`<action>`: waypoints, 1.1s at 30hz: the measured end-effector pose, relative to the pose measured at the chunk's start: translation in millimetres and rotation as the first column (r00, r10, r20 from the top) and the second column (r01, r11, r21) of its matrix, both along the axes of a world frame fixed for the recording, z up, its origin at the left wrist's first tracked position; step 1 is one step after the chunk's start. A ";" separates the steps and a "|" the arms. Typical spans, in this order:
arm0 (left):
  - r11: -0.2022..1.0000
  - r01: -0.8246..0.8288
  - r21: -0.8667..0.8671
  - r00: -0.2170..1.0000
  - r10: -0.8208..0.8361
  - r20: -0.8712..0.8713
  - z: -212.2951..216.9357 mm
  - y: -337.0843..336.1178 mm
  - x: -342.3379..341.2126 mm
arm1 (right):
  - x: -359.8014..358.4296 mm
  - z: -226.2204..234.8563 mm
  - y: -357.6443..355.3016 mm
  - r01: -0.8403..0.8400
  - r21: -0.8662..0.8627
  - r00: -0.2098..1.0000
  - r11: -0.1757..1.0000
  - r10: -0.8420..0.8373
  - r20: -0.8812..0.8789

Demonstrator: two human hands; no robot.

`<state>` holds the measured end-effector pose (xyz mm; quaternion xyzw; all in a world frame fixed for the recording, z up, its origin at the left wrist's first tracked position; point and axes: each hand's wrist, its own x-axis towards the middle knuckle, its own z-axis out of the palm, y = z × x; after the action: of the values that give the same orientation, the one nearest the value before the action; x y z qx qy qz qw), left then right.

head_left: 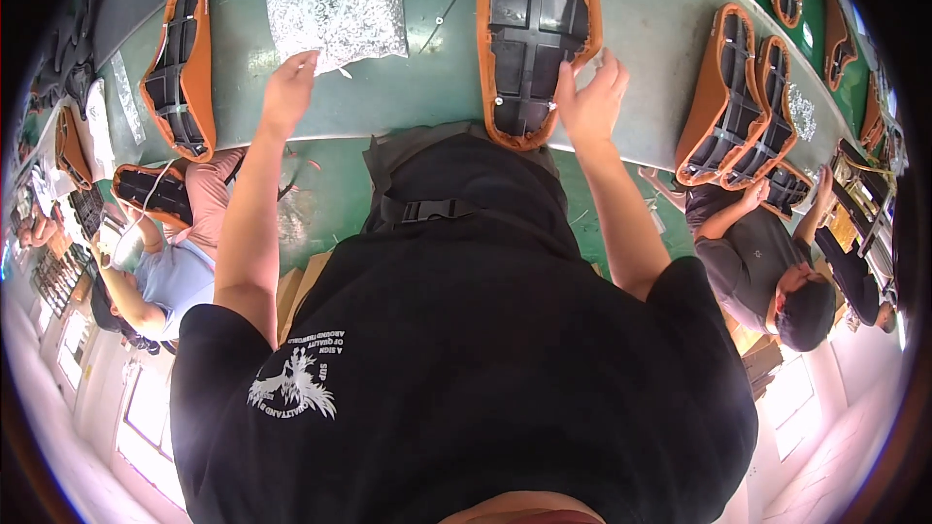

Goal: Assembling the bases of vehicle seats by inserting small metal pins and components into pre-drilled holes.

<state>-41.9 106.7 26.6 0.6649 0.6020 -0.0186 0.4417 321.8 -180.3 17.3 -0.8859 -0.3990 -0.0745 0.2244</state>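
In front of me on the green table lies a long padded part [530, 58], its orange cover wrapped round a black ribbed plastic frame. My right hand [590, 107] is at its right edge near the close end, the thumb against the orange rim and the fingers apart from the thumb. My left hand [291, 92] is at the lower left edge of a clear plastic bag [338, 2] full of small shiny pieces. Its fingertips are pinched together; what is between them, if anything, is too small to tell.
A similar orange part [181, 73] lies at the left, and several more [720, 97] overlap at the right. A thin dark rod [449, 12] and small fasteners lie between bag and part. Co-workers sit at the left [175, 277] and right [752, 252], each handling an orange part.
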 end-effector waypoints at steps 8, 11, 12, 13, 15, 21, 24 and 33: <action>0.959 0.022 0.281 0.974 0.043 -0.222 9.9 53.7 -39.7 | -60.6 -2.3 -28.3 -0.593 -0.071 0.639 0.802 0.415 -0.647; 0.949 0.088 0.304 0.965 -0.006 -0.262 13.0 53.2 -47.3 | -54.5 -33.1 -60.6 -0.666 0.017 0.555 0.746 0.510 -0.657; 0.949 0.099 0.300 0.964 -0.016 -0.267 15.5 51.2 -49.7 | -56.4 -28.5 -66.5 -0.591 -0.010 0.590 0.807 0.423 -0.687; 0.946 0.094 0.311 0.965 -0.009 -0.263 18.6 48.2 -52.5 | -55.0 -25.1 -66.7 -0.515 -0.037 0.614 0.857 0.338 -0.713; 0.954 0.070 0.291 0.958 0.017 -0.285 21.7 39.7 -59.5 | -52.7 -1.1 -40.3 -0.441 0.002 0.620 0.898 0.306 -0.722; 0.950 0.131 0.284 0.961 -0.052 -0.272 19.4 18.7 -50.1 | -54.3 -30.6 -18.4 -0.585 -0.086 0.756 0.806 0.504 -0.417; 0.944 0.169 0.282 0.960 -0.093 -0.265 24.4 12.9 -54.5 | -54.5 -26.4 -3.5 -0.722 -0.345 0.691 0.599 0.642 -0.331; 0.977 0.059 0.204 0.958 0.002 -0.287 35.3 -14.2 -53.1 | -59.1 -12.7 4.8 -0.682 -0.436 0.726 0.587 0.618 -0.302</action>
<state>-95.0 92.5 61.8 0.7070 0.6482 -0.0571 0.2770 262.7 -175.5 4.6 -0.7065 -0.6854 0.1757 0.0115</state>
